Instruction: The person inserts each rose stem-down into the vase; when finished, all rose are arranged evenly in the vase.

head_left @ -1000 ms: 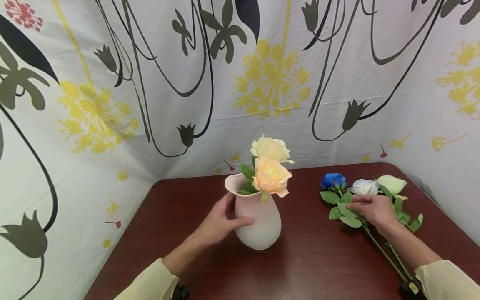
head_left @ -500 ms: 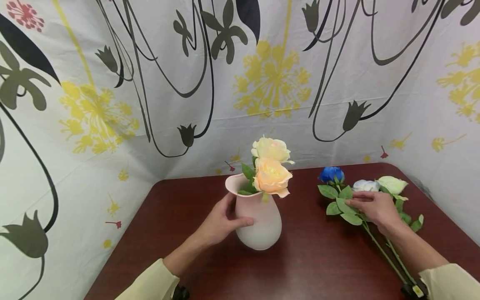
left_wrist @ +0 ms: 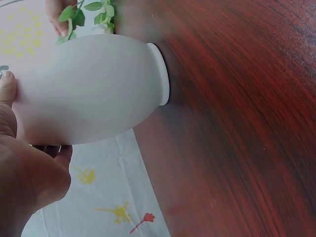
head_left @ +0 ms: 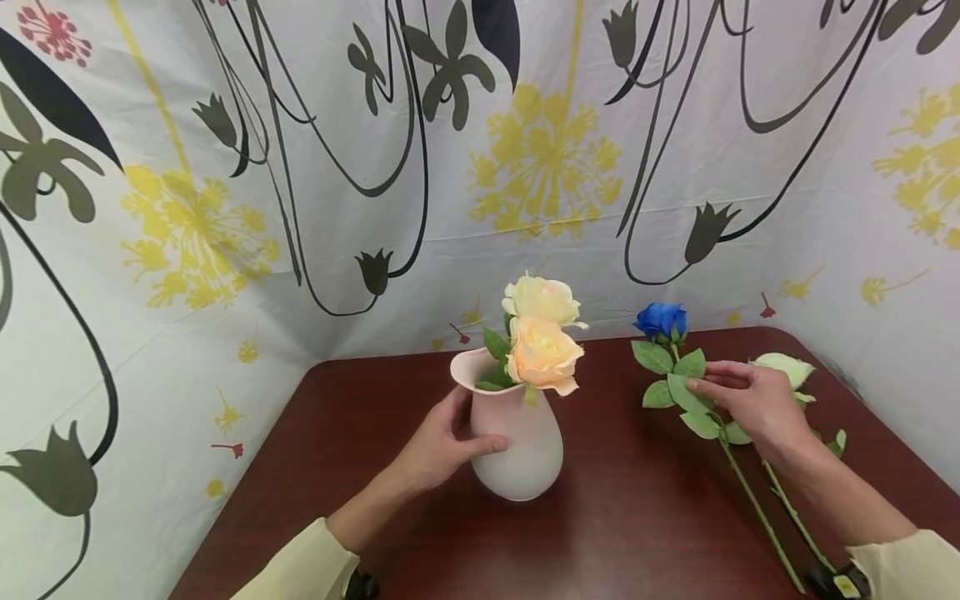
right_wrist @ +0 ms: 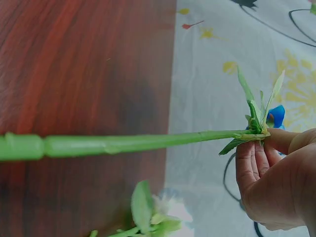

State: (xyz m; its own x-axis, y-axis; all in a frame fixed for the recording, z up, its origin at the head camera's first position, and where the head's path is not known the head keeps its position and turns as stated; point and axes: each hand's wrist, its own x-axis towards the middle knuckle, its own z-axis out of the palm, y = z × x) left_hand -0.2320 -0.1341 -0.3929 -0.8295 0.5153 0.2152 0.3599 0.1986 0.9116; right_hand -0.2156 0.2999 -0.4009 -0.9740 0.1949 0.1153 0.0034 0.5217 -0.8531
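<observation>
While right hand (head_left: pixel 761 408) pinches blue rose (head_left: pixel 660 321) by stem (right_wrist: pixel 123 143), partly hiding pale rose (head_left: pixel 786 367) at far right, left hand (head_left: pixel 438 446) grips vase (head_left: pixel 519 454), fingers (head_left: pixel 450 408) partly hidden behind.

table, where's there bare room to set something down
Bare: between the left edge of the table and the left hand, and between the vase and the blue rose. Crowded: the right side, where the right hand holds that rose near a pale rose.

Pale vase (head_left: pixel 525 462) and blue rose (head_left: pixel 661 321)
We see the vase standing on the surface (head_left: pixel 607 533), pink-rimmed, holding a cream rose (head_left: pixel 542 298) and a peach rose (head_left: pixel 543 354); the leafy blue rose slants, bloom uppermost.
</observation>
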